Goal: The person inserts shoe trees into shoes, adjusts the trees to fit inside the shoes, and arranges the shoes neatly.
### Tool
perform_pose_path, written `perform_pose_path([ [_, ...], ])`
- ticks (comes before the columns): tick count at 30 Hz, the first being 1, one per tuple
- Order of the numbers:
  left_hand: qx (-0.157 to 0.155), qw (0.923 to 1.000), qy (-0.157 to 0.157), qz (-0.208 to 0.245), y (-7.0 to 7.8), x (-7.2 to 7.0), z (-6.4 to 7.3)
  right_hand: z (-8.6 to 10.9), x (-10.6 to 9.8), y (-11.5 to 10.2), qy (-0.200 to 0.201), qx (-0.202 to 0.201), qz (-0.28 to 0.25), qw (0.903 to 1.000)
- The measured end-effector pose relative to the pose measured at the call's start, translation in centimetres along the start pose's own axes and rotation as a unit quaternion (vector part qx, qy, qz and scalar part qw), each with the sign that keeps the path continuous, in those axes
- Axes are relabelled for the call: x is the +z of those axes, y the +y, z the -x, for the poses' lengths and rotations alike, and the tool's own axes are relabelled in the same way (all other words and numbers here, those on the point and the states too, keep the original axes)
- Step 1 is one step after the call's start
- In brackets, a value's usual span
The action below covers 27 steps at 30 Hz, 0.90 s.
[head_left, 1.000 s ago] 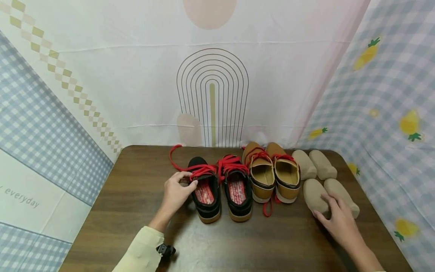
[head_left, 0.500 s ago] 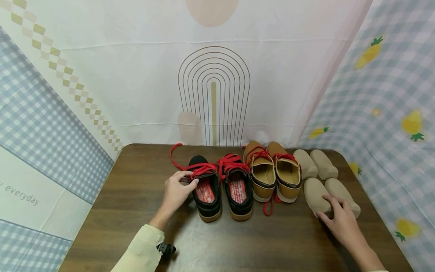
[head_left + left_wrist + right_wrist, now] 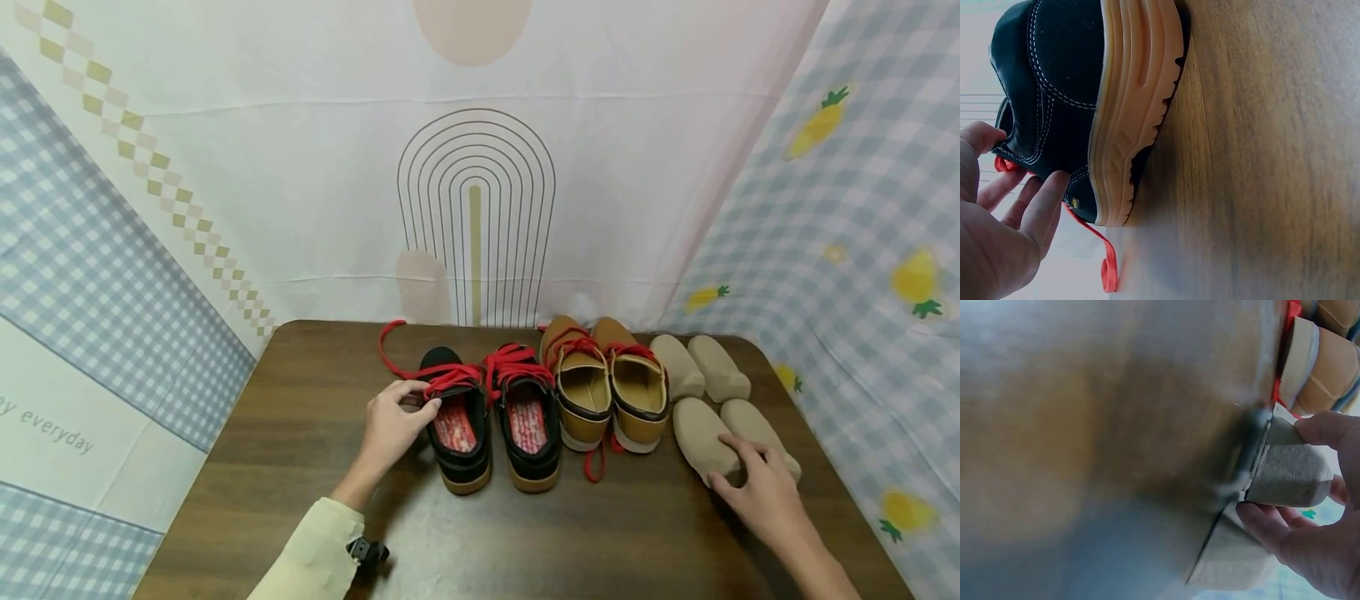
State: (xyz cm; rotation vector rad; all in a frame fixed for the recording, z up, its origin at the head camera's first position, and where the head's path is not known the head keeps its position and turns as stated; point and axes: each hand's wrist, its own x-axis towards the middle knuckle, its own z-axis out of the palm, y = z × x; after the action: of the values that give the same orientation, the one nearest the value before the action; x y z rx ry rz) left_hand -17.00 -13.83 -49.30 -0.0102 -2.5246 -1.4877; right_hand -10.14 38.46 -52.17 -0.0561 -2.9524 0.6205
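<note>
In the head view, my left hand (image 3: 392,425) pinches the side of the left black shoe (image 3: 460,467) near its lacing, thumb at the opening. The left wrist view shows that thumb at the collar and the fingers along the shoe's outer side (image 3: 1066,69). A red lace (image 3: 390,358) trails from it to the left. At the right, my right hand (image 3: 765,492) grips the heel of a beige moulded shoe insert (image 3: 701,437), the front left one of several. The right wrist view has thumb and fingers on either side of the insert's blunt heel (image 3: 1291,475).
A second black shoe (image 3: 532,471) stands beside the first. Two tan shoes (image 3: 581,421) with red laces come after it, a loop of lace (image 3: 595,467) lying behind them. More beige inserts (image 3: 720,371) lie at the back right of the wooden table (image 3: 525,550).
My right hand has shifted slightly to the right, turning the heel of the front left insert that way. The left hand keeps its hold on the black shoe.
</note>
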Motion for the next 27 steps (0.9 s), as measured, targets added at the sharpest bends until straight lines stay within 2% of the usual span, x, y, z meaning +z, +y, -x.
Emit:
perform_pose_path([
  [8,0.002,1.0,-0.007,-0.001,0.0,0.0,0.0,-0.3,-2.5,-1.0,-0.013,0.008,-0.008,0.9998],
  [22,-0.007,0.9999,-0.015,0.002,0.0,0.0,-0.2,-1.5,-5.4,-3.3,0.074,-0.06,-0.012,0.9954],
  [27,-0.005,0.9999,-0.016,0.004,0.0,0.0,-0.2,-2.2,-5.8,-4.3,0.085,-0.08,-0.047,0.992],
])
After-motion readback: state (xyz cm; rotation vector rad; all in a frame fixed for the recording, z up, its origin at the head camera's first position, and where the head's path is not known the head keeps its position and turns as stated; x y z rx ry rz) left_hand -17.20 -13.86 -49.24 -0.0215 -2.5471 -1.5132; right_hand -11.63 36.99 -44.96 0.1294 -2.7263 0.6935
